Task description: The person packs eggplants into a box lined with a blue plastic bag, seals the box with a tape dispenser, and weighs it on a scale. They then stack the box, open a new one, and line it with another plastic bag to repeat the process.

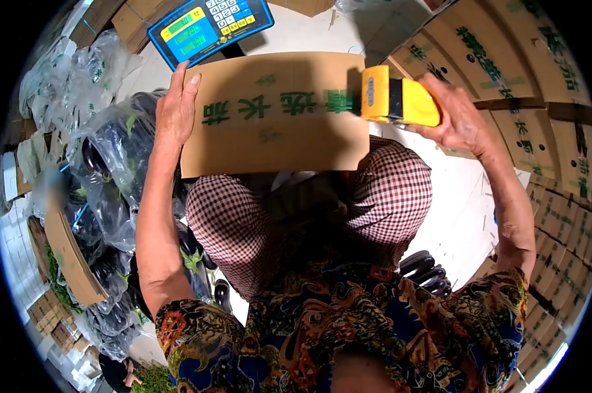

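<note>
A closed cardboard box [270, 147] with green printed characters lies across my lap, in front of my checked trousers. My left hand [177, 108] grips its left edge, thumb on the upper face and the other fingers partly hidden. At the opposite end, my right hand [456, 114] is wrapped round a yellow and black tape dispenser [410, 101]. The dispenser's front sits at the box's right edge, over the last printed character. A faint strip, perhaps clear tape, runs along the middle of the box.
A blue digital scale [207, 29] stands beyond the box. Plastic bags [122, 150] of eggplants crowd the left side. More eggplants [424, 272] lie on the floor by my right knee. Printed cartons [479, 59] are stacked along the right. A cardboard piece [73, 255] lies at left.
</note>
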A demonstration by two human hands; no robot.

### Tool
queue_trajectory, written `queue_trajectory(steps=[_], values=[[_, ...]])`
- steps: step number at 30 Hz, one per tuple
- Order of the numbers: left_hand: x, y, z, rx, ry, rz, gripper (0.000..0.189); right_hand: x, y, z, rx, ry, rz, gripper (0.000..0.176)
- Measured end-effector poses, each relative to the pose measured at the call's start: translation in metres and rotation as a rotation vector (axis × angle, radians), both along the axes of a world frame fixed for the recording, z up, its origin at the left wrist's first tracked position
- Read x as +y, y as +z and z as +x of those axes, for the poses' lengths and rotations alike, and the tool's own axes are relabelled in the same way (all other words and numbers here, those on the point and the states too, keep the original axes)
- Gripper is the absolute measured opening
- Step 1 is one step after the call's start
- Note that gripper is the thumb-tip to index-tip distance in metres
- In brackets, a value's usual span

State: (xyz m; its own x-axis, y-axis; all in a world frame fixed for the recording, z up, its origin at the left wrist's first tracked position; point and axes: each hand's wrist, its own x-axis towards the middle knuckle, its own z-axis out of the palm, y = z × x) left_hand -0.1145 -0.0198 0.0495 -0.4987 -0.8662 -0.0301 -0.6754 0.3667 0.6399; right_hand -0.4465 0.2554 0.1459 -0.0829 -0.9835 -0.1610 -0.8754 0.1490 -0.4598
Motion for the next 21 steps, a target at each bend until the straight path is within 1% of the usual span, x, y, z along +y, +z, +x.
queue_trajectory(steps=[1, 2, 7, 8, 11, 13, 19, 21], values=[[-0.001, 0.001, 0.000, -0.003, 0.003, 0.000, 0.057, -0.001, -0.005, -0.001, -0.005, -0.014, 0.044, 0.048], [-0.002, 0.002, 0.001, -0.011, 0.008, 0.004, 0.057, -0.001, -0.015, -0.004, -0.001, 0.002, 0.015, 0.049], [0.000, 0.005, 0.000, -0.041, 0.006, 0.016, 0.058, 0.002, -0.029, -0.009, -0.041, 0.022, 0.008, 0.056], [-0.003, 0.001, 0.001, -0.044, -0.004, -0.025, 0.059, 0.005, -0.033, -0.011, -0.044, 0.014, -0.002, 0.057], [-0.003, 0.005, -0.002, -0.036, 0.001, 0.050, 0.063, 0.014, -0.049, -0.008, -0.089, -0.043, -0.029, 0.060], [-0.002, 0.009, -0.002, -0.037, 0.000, 0.057, 0.063, 0.025, -0.070, -0.014, -0.082, -0.052, -0.057, 0.060], [-0.003, 0.007, -0.004, -0.047, -0.012, -0.017, 0.056, 0.070, -0.119, -0.038, -0.112, -0.159, 0.054, 0.057], [-0.002, 0.005, -0.005, -0.037, -0.010, -0.050, 0.056, 0.090, -0.137, -0.051, -0.050, -0.168, 0.066, 0.057]])
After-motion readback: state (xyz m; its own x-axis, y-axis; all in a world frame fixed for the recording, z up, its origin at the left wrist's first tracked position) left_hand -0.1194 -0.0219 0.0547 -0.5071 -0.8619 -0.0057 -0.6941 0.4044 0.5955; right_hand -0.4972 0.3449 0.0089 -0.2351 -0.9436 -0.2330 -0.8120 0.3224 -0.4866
